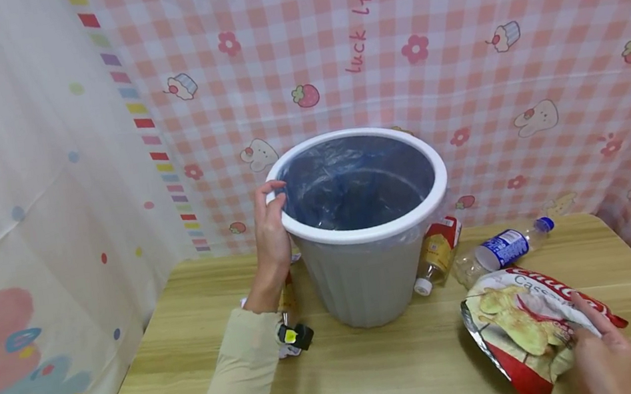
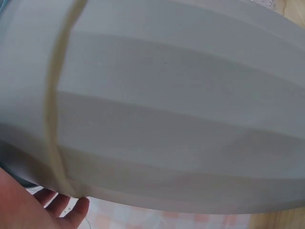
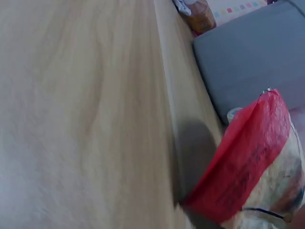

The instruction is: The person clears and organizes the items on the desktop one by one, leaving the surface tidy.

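Note:
A grey trash can (image 1: 363, 278) with a white rim stands upright on the table, lined with a thin bluish plastic bag (image 1: 341, 166). My left hand (image 1: 272, 226) grips its rim on the left side, fingertips over the edge. In the left wrist view the can's ribbed grey wall (image 2: 167, 105) fills most of the picture, and the fingers (image 2: 78, 210) show at the lower left. On the right, my right hand (image 1: 606, 351) holds a crumpled red and white chip bag (image 1: 526, 315) by its right side. The chip bag's red end (image 3: 243, 162) casts a shadow on the tabletop in the right wrist view.
Right of the can lie a bottle with a white cap (image 1: 437, 254) and a clear bottle with a blue label and cap (image 1: 504, 250). Partly hidden behind my left forearm is some brownish packaging (image 1: 287, 298). A checked cloth (image 1: 458, 89) hangs behind the wooden table (image 1: 377, 377).

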Action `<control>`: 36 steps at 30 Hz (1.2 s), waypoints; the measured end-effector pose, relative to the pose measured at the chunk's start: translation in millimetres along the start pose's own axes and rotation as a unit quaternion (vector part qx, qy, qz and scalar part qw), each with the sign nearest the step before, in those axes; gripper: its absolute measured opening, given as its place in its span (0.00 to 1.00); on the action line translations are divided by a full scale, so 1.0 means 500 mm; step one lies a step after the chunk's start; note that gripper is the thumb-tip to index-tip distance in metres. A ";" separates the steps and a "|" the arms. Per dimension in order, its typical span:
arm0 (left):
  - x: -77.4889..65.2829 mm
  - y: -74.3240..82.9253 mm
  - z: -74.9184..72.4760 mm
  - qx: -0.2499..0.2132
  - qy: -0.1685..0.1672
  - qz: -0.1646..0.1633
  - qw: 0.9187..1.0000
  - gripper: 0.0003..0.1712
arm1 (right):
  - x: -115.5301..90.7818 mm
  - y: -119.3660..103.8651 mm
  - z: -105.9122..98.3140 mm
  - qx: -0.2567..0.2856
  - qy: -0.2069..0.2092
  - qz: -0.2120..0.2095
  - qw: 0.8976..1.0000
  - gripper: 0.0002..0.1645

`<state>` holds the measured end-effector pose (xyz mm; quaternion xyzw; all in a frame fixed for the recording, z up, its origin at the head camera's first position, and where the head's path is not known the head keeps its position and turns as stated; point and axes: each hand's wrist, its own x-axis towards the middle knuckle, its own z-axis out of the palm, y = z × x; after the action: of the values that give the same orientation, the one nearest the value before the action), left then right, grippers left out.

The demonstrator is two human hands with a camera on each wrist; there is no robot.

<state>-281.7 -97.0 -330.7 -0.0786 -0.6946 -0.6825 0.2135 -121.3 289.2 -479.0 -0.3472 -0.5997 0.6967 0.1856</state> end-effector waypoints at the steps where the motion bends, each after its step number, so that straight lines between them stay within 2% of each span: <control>1: 0.000 0.000 0.000 0.000 0.000 0.000 1.000 0.18 | 0.001 -0.002 0.001 0.005 0.003 -0.008 1.000 0.28; 6: -0.001 0.000 -0.001 0.006 0.002 0.000 1.000 0.19 | 0.009 -0.019 0.010 0.084 -0.001 -0.013 0.996 0.26; 8: -0.001 0.000 -0.001 0.006 0.002 0.001 1.000 0.19 | 0.012 -0.026 0.015 0.105 -0.001 -0.002 0.994 0.27; 15: -0.001 0.000 0.001 -0.002 0.003 0.002 1.000 0.18 | 0.023 -0.043 0.018 0.067 -0.005 0.011 0.998 0.34; 22: -0.001 0.000 0.001 0.003 0.004 0.003 1.000 0.19 | 0.029 -0.066 0.020 0.017 -0.010 -0.003 1.000 0.35; 28: -0.001 0.002 0.000 0.001 0.001 0.005 1.000 0.18 | 0.027 -0.085 0.025 -0.003 -0.007 -0.012 1.000 0.36; 31: -0.002 0.002 0.000 0.001 0.000 0.004 1.000 0.18 | 0.024 -0.093 0.027 -0.006 -0.006 -0.015 1.000 0.35; 36: -0.002 0.000 -0.001 0.004 0.001 0.001 1.000 0.19 | 0.021 -0.107 0.033 0.018 -0.024 -0.013 0.999 0.35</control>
<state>-280.7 -97.2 -330.9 -0.0777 -0.6970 -0.6798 0.2146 -148.5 295.8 -429.2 -0.3196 -0.5958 0.7129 0.1862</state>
